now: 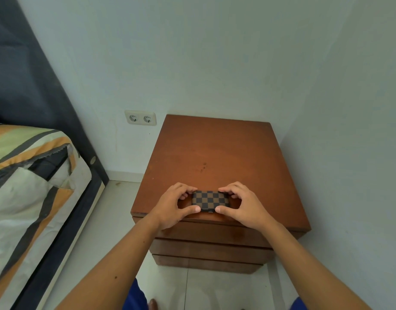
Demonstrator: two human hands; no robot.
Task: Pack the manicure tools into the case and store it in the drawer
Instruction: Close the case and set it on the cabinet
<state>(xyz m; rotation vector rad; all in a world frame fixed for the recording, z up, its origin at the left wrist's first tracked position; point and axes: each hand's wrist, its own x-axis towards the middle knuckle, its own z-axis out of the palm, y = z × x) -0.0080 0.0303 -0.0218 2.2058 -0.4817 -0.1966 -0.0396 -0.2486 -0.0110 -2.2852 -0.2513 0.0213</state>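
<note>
Just one checkered case [210, 199] at the nightstand's [214, 148] front edge, left hand [172, 205] and right hand [241, 203] both pinching its ends, closed.

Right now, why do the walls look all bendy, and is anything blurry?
Head view: the wide-angle lens bows the walls and stretches the arms at the edges; the checkered case between the left hand and right hand looks sharp; soft, even light, faint shadows on the nightstand.
</note>
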